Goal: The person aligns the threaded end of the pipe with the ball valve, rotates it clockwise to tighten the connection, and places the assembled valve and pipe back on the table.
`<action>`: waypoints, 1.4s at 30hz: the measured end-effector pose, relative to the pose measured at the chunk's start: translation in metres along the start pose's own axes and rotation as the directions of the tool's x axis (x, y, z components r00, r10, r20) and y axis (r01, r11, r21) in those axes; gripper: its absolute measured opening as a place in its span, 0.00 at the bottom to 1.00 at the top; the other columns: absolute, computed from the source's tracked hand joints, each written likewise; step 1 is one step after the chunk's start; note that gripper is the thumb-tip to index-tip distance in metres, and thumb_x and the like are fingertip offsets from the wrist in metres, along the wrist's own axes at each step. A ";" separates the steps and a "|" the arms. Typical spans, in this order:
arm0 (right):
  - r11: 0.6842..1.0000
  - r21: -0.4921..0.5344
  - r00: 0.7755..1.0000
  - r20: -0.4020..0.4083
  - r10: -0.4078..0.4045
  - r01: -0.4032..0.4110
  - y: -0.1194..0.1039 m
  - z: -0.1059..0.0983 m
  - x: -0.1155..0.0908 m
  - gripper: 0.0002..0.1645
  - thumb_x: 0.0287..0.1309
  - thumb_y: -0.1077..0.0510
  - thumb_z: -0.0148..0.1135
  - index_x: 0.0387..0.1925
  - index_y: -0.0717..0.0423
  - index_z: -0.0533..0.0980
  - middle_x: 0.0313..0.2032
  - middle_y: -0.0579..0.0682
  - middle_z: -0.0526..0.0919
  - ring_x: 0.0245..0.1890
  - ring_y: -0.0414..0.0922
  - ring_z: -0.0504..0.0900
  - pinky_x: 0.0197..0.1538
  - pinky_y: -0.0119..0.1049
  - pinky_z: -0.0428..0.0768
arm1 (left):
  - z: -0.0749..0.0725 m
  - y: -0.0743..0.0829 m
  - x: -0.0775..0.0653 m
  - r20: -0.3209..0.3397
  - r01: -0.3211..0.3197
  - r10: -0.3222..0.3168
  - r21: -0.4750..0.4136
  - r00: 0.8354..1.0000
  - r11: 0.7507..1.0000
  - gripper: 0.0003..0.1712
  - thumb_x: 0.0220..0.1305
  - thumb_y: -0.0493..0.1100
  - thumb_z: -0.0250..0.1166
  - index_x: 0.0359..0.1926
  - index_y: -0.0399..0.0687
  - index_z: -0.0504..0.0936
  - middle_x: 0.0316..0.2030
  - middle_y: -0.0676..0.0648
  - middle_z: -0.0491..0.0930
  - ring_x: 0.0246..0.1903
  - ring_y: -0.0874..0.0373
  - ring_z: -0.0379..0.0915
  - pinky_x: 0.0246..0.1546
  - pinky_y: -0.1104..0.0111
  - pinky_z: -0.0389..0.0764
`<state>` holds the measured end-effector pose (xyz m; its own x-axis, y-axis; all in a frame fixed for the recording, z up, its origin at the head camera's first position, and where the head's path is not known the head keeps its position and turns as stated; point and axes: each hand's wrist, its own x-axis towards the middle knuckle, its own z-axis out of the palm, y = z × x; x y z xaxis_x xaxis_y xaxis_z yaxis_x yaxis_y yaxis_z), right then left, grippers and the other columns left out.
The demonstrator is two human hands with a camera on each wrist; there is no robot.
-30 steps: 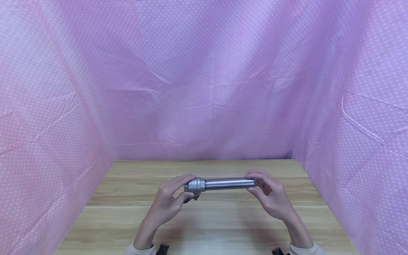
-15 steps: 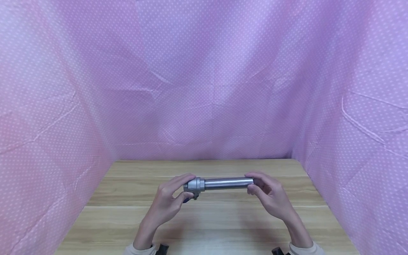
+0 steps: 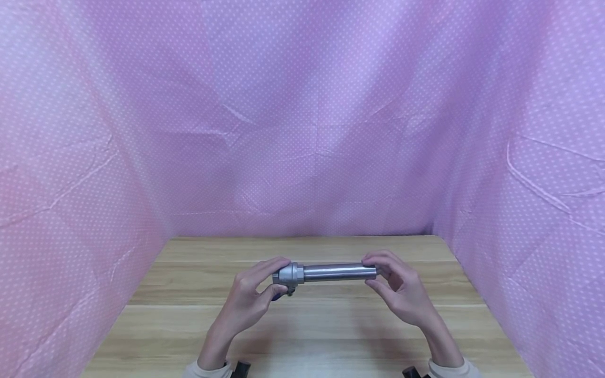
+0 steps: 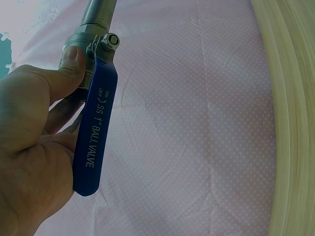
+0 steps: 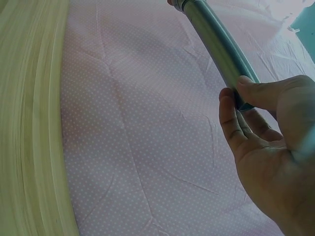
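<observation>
A steel ball valve [image 3: 289,274] with a blue lever handle [image 4: 96,128] is gripped by my left hand [image 3: 250,295], thumb on the near side and fingers over the top. The lever carries the print "SS 1" BALL VALVE". From the valve's right end a straight steel pipe [image 3: 339,272] runs out sideways, its threaded end at the valve's hex collar. My right hand [image 3: 402,290] pinches the pipe's far right end between thumb and fingertips, as the right wrist view also shows. Pipe and valve are held nearly level above the table.
Below the hands lies a light wood-grain table [image 3: 321,336]. Pink cloth with white dots [image 3: 312,131] hangs behind it and along both sides. Dark strap-on pieces [image 3: 241,369] show at the wrists by the beige sleeves.
My right fingers and thumb curl further around the pipe's end half a second ago, then straighten back. The left hand and valve stay nearly where they are.
</observation>
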<state>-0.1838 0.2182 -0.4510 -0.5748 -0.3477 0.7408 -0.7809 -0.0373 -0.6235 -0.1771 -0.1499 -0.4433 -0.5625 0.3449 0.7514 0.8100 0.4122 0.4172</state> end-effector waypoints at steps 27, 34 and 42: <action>0.992 -0.114 0.999 -0.014 0.047 -0.049 -0.001 -0.001 -0.002 0.31 0.59 0.87 0.66 0.63 0.72 0.80 0.54 0.62 0.86 0.45 0.36 0.85 0.40 0.27 0.87 | 0.000 0.001 0.001 0.002 -0.011 0.011 -0.004 1.000 1.000 0.39 0.50 0.23 0.84 0.65 0.41 0.88 0.59 0.41 0.93 0.56 0.42 0.94 0.70 0.79 0.84; 0.976 -0.190 0.994 -0.020 0.109 -0.111 -0.002 -0.002 -0.005 0.27 0.66 0.85 0.62 0.62 0.67 0.81 0.41 0.52 0.87 0.38 0.35 0.85 0.38 0.27 0.89 | -0.001 0.002 0.001 0.004 -0.010 0.010 -0.002 1.000 1.000 0.38 0.51 0.23 0.84 0.65 0.41 0.88 0.59 0.41 0.93 0.55 0.43 0.94 0.68 0.76 0.87; 0.990 -0.094 0.995 -0.009 0.102 -0.102 -0.003 0.000 -0.003 0.29 0.62 0.87 0.64 0.64 0.74 0.78 0.46 0.59 0.87 0.44 0.35 0.89 0.42 0.27 0.91 | -0.001 0.002 -0.001 0.005 0.006 -0.006 0.000 1.000 1.000 0.38 0.51 0.24 0.84 0.66 0.42 0.88 0.60 0.41 0.93 0.56 0.42 0.94 0.61 0.58 0.96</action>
<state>-0.1795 0.2195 -0.4510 -0.6533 -0.3412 0.6758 -0.7378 0.0867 -0.6694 -0.1747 -0.1505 -0.4426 -0.5686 0.3466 0.7461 0.8063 0.4147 0.4218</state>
